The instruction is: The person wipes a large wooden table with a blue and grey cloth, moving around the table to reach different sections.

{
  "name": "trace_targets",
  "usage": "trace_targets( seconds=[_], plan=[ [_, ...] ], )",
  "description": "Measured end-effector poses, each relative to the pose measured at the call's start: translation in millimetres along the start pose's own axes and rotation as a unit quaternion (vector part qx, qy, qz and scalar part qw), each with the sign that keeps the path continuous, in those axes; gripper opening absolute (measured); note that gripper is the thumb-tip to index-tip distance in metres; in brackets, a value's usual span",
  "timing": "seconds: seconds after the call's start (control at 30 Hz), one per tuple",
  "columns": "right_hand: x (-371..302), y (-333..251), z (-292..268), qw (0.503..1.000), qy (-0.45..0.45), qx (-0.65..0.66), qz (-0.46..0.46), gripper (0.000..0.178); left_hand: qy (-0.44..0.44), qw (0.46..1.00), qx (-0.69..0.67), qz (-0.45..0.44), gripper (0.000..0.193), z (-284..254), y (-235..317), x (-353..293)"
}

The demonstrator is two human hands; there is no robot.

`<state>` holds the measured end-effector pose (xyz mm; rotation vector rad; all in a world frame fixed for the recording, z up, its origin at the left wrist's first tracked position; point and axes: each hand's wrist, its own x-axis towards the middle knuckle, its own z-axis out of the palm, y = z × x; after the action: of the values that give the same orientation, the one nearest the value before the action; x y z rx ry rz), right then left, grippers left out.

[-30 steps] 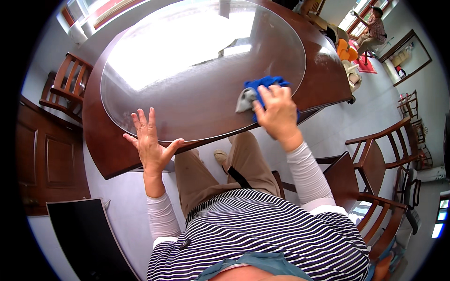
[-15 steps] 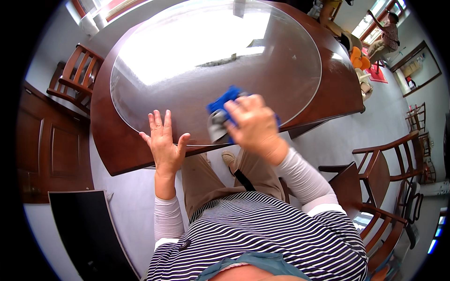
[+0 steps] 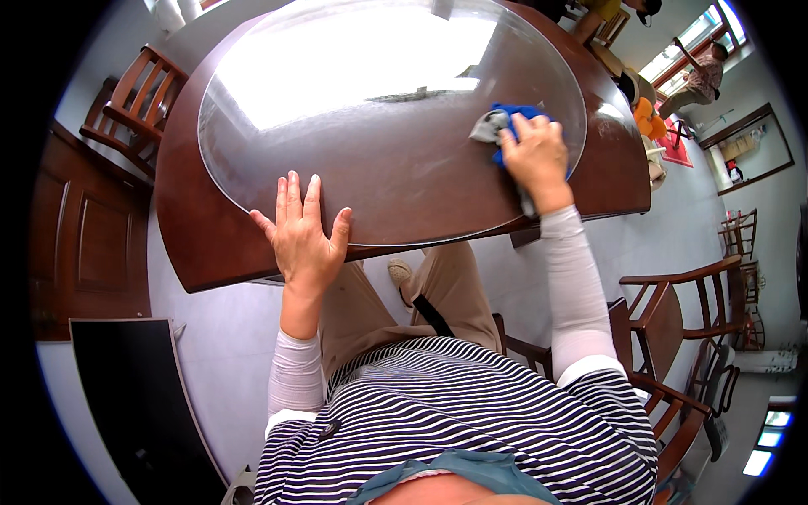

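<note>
A round glass turntable [image 3: 404, 185] covers most of a dark reddish-brown wooden table [image 3: 189, 227], and bright window light reflects off its far half. My right hand [image 3: 539, 160] presses a crumpled blue and grey cloth [image 3: 490, 126] onto the glass near its right edge, fingers closed over the cloth. Part of the cloth hangs out below the palm, by the wrist. At the near left rim of the glass, my left hand [image 3: 305, 236] lies flat with fingers spread and holds nothing.
Wooden chairs stand at the left [image 3: 139, 97] and at the right [image 3: 665, 324]. A black panel [image 3: 143, 404] leans at lower left below a brown door [image 3: 88, 240]. Two other people [image 3: 703, 76] are at the far right, near an orange object [image 3: 648, 119].
My right hand has slid the cloth across the glass to the right and farther away. My left hand stays flat at the near left rim.
</note>
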<state>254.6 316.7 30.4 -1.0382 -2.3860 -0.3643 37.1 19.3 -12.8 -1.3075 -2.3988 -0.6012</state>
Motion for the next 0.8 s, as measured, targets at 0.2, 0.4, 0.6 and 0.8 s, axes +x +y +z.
trace_targets(
  seconds=[0.2,0.4,0.6,0.8],
  plan=[
    [-46,-155,-56,0.949,-0.040,0.234,-0.206,0.034,-0.010,1.000,-0.010,-0.002,0.052,0,-8,-1],
    [-54,-132,-70,0.924,-0.081,0.280,-0.248,0.044,-0.029,0.998,-0.041,-0.040,0.046,-3,-6,-1],
    [4,16,-7,0.989,-0.060,0.125,-0.043,0.036,-0.003,0.999,-0.036,-0.025,0.044,-5,-2,-5],
    [75,68,56,0.986,-0.063,-0.042,0.149,0.047,0.013,0.999,-0.040,0.000,0.046,-1,0,-1]
  ],
)
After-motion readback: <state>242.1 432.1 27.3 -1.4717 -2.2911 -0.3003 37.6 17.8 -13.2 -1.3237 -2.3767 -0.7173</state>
